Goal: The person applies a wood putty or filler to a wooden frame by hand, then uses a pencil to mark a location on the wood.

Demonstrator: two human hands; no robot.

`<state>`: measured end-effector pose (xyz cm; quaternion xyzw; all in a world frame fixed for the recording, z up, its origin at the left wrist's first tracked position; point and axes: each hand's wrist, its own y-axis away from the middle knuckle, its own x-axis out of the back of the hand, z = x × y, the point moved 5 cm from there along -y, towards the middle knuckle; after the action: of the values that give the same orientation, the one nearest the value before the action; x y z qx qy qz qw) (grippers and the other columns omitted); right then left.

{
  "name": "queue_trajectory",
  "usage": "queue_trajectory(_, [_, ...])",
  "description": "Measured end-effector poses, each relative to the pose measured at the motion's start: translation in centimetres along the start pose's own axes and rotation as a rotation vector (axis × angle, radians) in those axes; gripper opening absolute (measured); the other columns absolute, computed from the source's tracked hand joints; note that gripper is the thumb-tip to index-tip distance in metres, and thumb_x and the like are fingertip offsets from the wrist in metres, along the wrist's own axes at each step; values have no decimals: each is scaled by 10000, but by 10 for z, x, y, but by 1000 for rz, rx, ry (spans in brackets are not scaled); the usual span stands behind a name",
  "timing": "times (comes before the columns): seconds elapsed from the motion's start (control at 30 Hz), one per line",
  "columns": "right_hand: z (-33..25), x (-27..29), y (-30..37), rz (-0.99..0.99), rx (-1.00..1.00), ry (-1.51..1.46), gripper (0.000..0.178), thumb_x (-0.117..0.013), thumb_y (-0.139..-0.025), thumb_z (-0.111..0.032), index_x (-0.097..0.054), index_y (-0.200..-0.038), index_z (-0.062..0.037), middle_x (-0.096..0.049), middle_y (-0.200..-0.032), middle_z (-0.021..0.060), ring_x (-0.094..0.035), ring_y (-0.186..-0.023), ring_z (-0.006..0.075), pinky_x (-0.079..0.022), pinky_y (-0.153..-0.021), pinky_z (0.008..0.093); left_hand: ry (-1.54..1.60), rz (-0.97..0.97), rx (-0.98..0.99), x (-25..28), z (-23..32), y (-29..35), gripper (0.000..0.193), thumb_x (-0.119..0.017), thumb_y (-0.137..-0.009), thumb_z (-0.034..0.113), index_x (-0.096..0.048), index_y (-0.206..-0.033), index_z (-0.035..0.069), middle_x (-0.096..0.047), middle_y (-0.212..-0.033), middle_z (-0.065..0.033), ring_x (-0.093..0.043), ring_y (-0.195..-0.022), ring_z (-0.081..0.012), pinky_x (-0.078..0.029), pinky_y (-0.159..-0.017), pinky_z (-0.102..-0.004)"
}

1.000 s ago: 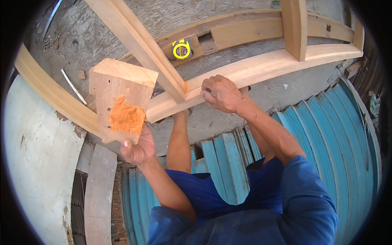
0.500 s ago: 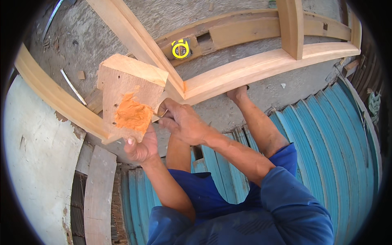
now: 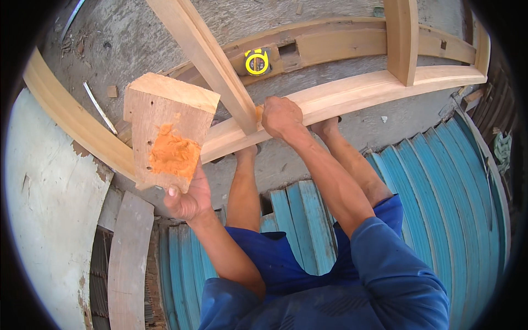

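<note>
My left hand grips the lower edge of a wooden board, with the thumb at its corner. A lump of orange putty is spread over the board's face. My right hand is closed at the joint of a pale wooden frame, where an upright bar meets a long rail. A smear of orange filler shows at that joint, beside the knuckles. What the right fingers hold is hidden behind the hand.
A yellow and black tape measure rests on the rear frame rail. A second upright stands farther right. Blue corrugated sheets lie around my legs. A pale worn panel and a curved wooden rail are at left.
My right hand has moved from the putty on the board, away and to the right, onto the frame joint. The left hand still holds the board, which has shifted slightly left.
</note>
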<state>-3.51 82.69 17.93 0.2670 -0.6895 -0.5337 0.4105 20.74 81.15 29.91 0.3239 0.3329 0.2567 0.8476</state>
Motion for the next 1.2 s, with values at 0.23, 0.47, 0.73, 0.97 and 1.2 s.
queue_trajectory(0.23, [-13, -10, 8, -115, 79, 70, 258, -596, -887, -210, -743, -1039, -62, -732, -1051, 237, -709, -1030, 375, -555, -902, 456, -13, 1, -5, 1, 3, -3, 1069, -786, -690, 188, -221, -1585, 39, -342, -1595, -154, -296, -1510, -348, -207, -1269, -567])
queue_trajectory(0.47, [1, 4, -4, -37, 21, 34, 251, -588, -881, -185, -746, -1029, -58, -736, -1041, 226, -706, -1011, 405, -553, -892, 467, -8, 3, 8, -2, 2, -6, 1069, -787, -687, 184, -225, -1586, 42, -340, -1599, -151, -297, -1511, -341, -203, -1268, -576])
queue_trajectory(0.73, [-14, -7, 41, -86, 128, 80, 204, -579, -865, -147, -689, -984, -24, -727, -954, 260, -709, -955, 414, -545, -868, 497, -18, 23, -4, 8, 5, -7, 1044, -791, -676, 193, -276, -1574, 60, -370, -1585, -136, -305, -1509, -323, -191, -1273, -556])
queue_trajectory(0.97, [1, 0, 18, 327, 190, 79, 185, -617, -850, -171, -679, -951, -30, -708, -863, 235, -675, -885, 403, -534, -815, 514, 0, 18, 11, 6, 2, -9, 1034, -788, -673, 188, -288, -1571, 64, -385, -1579, -126, -309, -1508, -316, -206, -1270, -547])
queue_trajectory(1.2, [-6, -23, 31, 300, 291, 29, 169, -640, -819, -149, -705, -913, -24, -686, -861, 245, -646, -859, 407, -526, -810, 501, -13, 25, 2, 6, 8, -7, 1045, -782, -669, 183, -275, -1575, 63, -371, -1587, -130, -313, -1506, -319, -210, -1270, -548])
